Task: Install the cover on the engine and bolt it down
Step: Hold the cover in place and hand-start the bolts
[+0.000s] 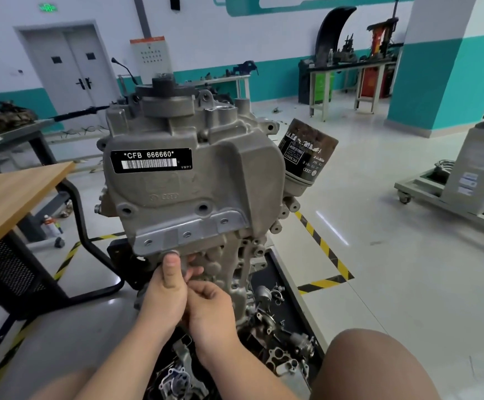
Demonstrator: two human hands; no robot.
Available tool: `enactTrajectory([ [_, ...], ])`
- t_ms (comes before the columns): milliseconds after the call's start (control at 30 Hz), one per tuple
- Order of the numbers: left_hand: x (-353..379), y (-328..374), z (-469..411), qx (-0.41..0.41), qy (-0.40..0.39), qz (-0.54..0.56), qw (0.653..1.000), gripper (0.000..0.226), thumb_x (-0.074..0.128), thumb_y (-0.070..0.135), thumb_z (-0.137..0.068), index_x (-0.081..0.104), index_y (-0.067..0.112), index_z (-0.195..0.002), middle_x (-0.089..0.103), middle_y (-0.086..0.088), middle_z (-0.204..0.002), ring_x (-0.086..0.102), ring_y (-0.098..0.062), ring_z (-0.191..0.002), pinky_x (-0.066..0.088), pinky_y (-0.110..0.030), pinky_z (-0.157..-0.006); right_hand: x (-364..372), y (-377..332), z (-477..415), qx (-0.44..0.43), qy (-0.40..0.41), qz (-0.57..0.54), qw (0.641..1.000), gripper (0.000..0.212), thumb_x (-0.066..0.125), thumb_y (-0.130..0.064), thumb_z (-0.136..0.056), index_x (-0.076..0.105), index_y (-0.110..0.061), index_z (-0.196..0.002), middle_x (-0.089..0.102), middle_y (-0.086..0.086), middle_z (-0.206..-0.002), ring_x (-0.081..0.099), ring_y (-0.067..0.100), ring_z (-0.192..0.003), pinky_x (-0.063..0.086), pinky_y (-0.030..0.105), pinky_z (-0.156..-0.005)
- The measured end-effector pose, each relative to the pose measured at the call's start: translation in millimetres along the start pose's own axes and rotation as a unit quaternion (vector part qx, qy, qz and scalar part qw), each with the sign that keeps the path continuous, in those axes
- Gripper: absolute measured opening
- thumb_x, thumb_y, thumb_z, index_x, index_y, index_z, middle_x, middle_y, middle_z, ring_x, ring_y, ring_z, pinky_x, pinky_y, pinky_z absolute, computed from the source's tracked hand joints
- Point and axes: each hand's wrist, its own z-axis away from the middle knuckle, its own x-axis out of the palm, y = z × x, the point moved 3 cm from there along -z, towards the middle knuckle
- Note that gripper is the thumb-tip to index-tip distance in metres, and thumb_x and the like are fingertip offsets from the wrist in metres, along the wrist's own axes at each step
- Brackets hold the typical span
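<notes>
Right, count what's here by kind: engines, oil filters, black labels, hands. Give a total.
Engine: 1
Oil filter: 1
Black label: 1
Hands: 2, the left hand and the right hand
Total: 5

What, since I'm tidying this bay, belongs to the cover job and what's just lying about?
Job: engine cover, engine block, left hand and right hand at the cover's lower edge.
Lying about: loose parts on the black tray, spray can under the wooden table.
</notes>
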Motion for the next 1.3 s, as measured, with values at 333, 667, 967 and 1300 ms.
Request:
enactTrajectory([
  [333, -12, -17, -10, 0.026, -0.007, -0.079, 0.997, 0.109, 0.016, 0.106, -0.036, 0.055, 0.013, -0.076, 0.070, -0.004, -0.082, 0.065, -0.015, -0.079, 0.045, -0.023, -0.072, -41, -20, -5, -0.039, 0.053, 0.203, 0.977, 0.016, 0.066, -0.012, -0.088, 0.066, -0.009, -0.072, 0.063, 0.007, -0.054, 0.052, 0.016, -0.041, 0.043, 0.023, -0.042],
  [667, -15, -16, -13, 0.039, -0.007, -0.092, 0.995, 0.091, 0.016, 0.105, -0.040, 0.053, 0.024, -0.061, 0.065, 0.017, -0.057, 0.059, 0.004, -0.055, 0.042, -0.014, -0.060, -43, 7, -36, -0.194, -0.211, 0.807, 0.517, 0.037, 0.044, -0.034, -0.094, 0.058, -0.004, -0.110, 0.062, 0.021, -0.112, 0.060, 0.039, -0.099, 0.047, 0.043, -0.081],
  [967, -17, -12, -17, 0.074, -0.040, -0.099, 0.992, 0.099, 0.022, 0.104, -0.043, 0.063, 0.017, -0.065, 0.063, -0.001, -0.056, 0.059, -0.010, -0.052, 0.047, -0.021, -0.062, -33, -4, -65, -0.227, -0.200, 0.800, 0.518, 0.041, 0.049, -0.049, -0.083, 0.068, -0.012, -0.089, 0.068, 0.014, -0.081, 0.064, 0.038, -0.076, 0.049, 0.035, -0.066],
  [1300, -46, -71, -9, -0.116, -0.326, -0.481, 0.806, 0.026, 0.049, 0.038, -0.088, 0.059, 0.015, -0.080, 0.062, 0.002, -0.069, 0.055, -0.012, -0.065, 0.037, -0.026, -0.054, -30, -3, -58, -0.230, -0.168, 0.798, 0.531, 0.040, 0.046, -0.044, -0.083, 0.067, -0.009, -0.086, 0.069, 0.015, -0.085, 0.065, 0.037, -0.082, 0.038, 0.030, -0.064],
])
